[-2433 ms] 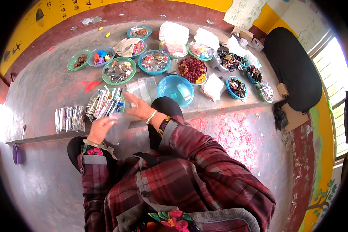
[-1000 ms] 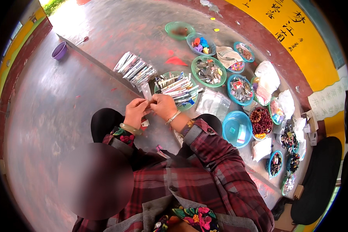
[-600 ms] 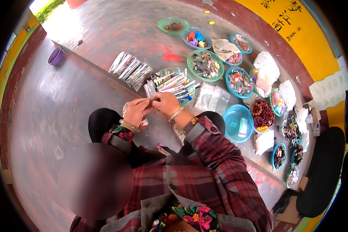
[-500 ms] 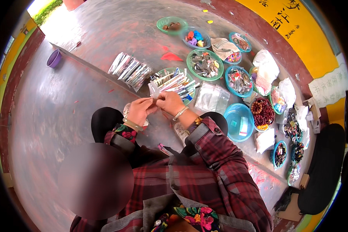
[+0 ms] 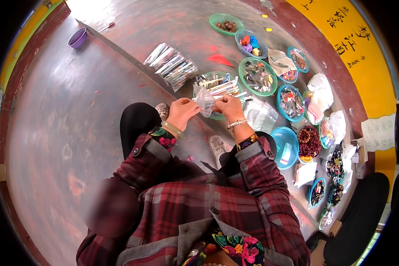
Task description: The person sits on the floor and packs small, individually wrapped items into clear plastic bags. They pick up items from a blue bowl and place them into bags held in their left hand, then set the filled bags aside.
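Note:
Between my two hands a small clear plastic bag is stretched, its mouth spread a little. My left hand pinches one edge of it, and my right hand pinches the opposite edge. Just beyond them stands a green basket full of long, thin, pen-like sticks in wrappers. Left of that basket lies a pile of packed clear bags with similar sticks inside. A stack of flat clear bags rests on the floor right of my right hand.
Several baskets run along the right: metallic pieces in a green one, dark red beads, a blue basin with a small packet. A purple bucket stands far left. A black padded object lies at the right edge.
My hands have moved apart, drawing the clear bag wider between them. The whole view has shifted, so the baskets appear farther right.

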Demonstrator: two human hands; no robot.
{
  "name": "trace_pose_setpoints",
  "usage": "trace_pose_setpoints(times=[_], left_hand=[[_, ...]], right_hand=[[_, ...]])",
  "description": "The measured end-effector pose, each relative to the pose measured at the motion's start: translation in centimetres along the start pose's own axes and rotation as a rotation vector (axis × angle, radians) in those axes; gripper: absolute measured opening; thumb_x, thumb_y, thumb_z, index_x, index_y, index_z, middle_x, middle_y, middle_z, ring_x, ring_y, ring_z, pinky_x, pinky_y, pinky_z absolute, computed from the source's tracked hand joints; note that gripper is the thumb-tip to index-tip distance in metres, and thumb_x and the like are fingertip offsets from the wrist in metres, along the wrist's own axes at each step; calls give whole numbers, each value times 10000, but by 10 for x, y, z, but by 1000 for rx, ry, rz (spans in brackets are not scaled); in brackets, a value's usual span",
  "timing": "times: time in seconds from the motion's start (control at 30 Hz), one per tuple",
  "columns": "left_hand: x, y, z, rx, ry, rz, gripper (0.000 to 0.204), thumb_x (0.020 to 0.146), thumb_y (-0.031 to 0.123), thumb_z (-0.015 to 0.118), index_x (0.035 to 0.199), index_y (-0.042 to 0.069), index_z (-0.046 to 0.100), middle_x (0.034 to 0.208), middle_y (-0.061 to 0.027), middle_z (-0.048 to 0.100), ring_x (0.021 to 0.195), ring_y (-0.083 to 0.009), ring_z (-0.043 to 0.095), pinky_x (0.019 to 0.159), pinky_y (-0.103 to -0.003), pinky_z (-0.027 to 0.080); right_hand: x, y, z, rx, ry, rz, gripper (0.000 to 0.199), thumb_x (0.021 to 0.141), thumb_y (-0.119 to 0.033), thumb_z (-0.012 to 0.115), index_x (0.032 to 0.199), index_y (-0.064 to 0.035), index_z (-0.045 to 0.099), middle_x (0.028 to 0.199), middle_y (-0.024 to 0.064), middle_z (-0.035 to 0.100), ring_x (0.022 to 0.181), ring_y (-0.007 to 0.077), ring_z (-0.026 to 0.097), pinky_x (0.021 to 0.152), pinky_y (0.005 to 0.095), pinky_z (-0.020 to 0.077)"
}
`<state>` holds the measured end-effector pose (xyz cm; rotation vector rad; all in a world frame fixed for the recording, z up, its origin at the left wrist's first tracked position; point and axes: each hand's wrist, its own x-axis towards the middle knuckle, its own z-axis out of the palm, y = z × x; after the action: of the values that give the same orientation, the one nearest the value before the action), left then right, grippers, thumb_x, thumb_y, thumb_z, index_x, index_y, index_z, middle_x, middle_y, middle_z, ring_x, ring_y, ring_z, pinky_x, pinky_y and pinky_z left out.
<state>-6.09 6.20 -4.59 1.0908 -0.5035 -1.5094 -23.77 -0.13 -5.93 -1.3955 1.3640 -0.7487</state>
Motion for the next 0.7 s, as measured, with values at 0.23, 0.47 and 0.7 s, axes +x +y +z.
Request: trace_pose_setpoints(times=[0.23,0.47,0.7], left_hand=[[-1,2,-4,360,-53,84,181,807,72,608,924,-38,526,811,-62,589,735,-142,598,683,-264,501],[-10,25,7,1272,143,460,303,722,6,584,1015,19,511,864,-156,604,751,-323,605,701,-377,495],[-3,29,6,1573,-159,930,399,642,-10,625,1029,18,532,1109,-153,534,1070,-315,489,840,-389,439]], right_hand=[[-9,-1,20,-115,-123,-143,255,648,-218,658,816,-27,660,744,112,662,663,204,639,615,300,490],[-23,-14,16,-611,-123,-309,171,716,-228,564,769,-79,630,737,155,619,696,332,602,644,411,481],[-15,-22,2,-769,25,-389,151,745,-205,525,774,-98,627,746,151,621,708,342,597,651,445,475]])
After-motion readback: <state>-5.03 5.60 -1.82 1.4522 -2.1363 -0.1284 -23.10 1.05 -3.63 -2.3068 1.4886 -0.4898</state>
